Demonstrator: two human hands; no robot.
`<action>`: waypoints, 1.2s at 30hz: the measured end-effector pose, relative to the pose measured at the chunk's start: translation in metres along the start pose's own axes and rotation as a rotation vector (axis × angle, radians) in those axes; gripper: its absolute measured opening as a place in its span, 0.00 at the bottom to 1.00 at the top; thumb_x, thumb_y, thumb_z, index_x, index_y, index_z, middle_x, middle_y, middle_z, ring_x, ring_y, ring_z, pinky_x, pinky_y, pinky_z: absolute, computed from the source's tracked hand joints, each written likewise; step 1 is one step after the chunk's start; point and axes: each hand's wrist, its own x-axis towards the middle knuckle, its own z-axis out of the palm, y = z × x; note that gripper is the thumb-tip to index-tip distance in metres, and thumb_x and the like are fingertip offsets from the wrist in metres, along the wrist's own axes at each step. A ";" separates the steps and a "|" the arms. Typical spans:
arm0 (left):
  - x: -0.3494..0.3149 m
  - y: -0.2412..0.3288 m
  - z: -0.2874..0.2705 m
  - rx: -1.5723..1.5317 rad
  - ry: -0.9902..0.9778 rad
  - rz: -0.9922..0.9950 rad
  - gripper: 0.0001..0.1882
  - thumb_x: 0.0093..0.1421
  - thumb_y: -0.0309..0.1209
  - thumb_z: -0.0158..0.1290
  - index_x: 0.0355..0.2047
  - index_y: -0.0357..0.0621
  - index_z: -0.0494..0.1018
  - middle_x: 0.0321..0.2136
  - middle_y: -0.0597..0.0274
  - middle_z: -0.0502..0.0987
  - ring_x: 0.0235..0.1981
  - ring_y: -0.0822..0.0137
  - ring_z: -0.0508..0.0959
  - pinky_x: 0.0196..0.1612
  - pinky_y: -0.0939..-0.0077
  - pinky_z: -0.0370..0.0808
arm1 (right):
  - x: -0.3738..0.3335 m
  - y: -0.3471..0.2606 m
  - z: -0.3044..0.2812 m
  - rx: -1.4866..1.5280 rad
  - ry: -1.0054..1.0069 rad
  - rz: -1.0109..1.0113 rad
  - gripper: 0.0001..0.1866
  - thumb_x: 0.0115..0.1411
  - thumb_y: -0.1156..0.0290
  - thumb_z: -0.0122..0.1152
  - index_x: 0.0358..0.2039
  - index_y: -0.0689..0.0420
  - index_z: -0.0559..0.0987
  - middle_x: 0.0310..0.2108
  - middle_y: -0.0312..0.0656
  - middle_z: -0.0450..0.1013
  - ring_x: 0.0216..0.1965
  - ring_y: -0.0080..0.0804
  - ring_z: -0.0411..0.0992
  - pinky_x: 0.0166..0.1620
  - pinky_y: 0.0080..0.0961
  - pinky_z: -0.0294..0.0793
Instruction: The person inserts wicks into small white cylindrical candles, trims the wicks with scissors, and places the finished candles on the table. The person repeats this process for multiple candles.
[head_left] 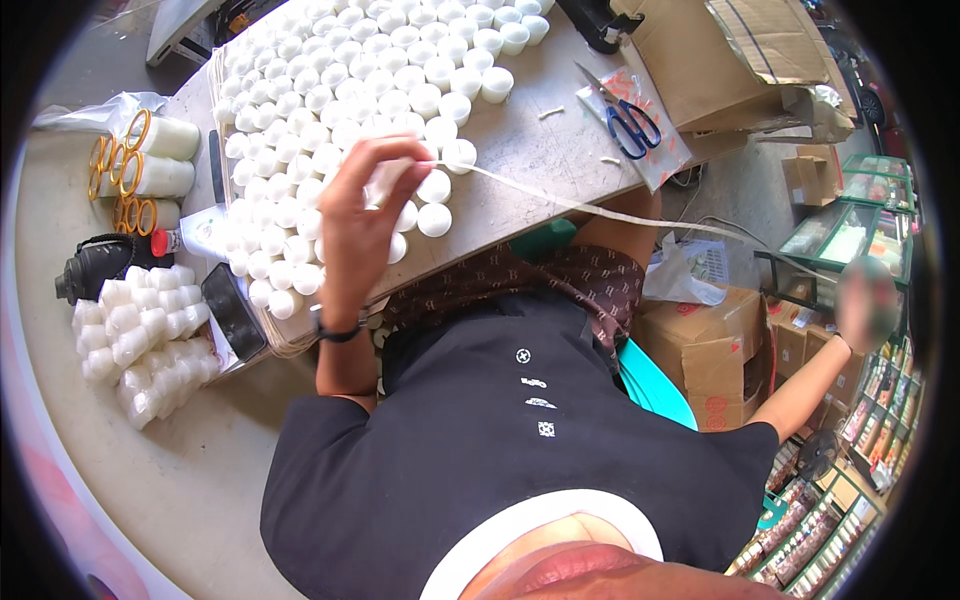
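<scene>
My left hand [358, 215] is raised over the table and pinches one end of a long thin white strip [600, 210]. The strip runs taut to the right, to my right hand [866, 303], which is stretched far out to the side and blurred. Under my left hand lies a dense field of several small white round containers [340, 100] on the table [540, 160]. A black band sits on my left wrist.
Blue-handled scissors [632, 125] lie on a sheet at the table's right. Cardboard boxes [705, 350] stand right of my body. A bag of white containers [145, 335], gold-rimmed rolls [140, 165] and a black device [232, 312] sit left.
</scene>
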 end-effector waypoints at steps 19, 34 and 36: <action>-0.013 -0.009 0.158 -0.012 -0.084 0.128 0.16 0.67 0.36 0.50 0.51 0.41 0.73 0.43 0.57 0.76 0.48 0.57 0.75 0.58 0.63 0.67 | -0.360 -0.090 0.327 -0.261 -0.919 -0.328 0.22 0.72 0.71 0.47 0.63 0.61 0.59 0.37 0.40 0.75 0.23 0.14 0.56 0.31 0.11 0.57; -0.062 0.009 0.130 -0.337 -0.339 -0.265 0.12 0.70 0.33 0.48 0.33 0.36 0.70 0.18 0.59 0.66 0.21 0.68 0.66 0.27 0.70 0.67 | -0.435 -0.004 0.468 0.520 -1.303 0.412 0.26 0.73 0.54 0.43 0.58 0.65 0.67 0.38 0.40 0.70 0.41 0.28 0.69 0.51 0.27 0.68; -0.068 0.005 0.132 -0.304 -0.383 -0.256 0.12 0.70 0.32 0.47 0.33 0.36 0.70 0.20 0.57 0.67 0.22 0.63 0.69 0.30 0.68 0.68 | -0.416 -0.021 0.478 0.752 -1.260 0.429 0.19 0.75 0.60 0.42 0.51 0.64 0.70 0.27 0.33 0.61 0.30 0.22 0.61 0.39 0.23 0.64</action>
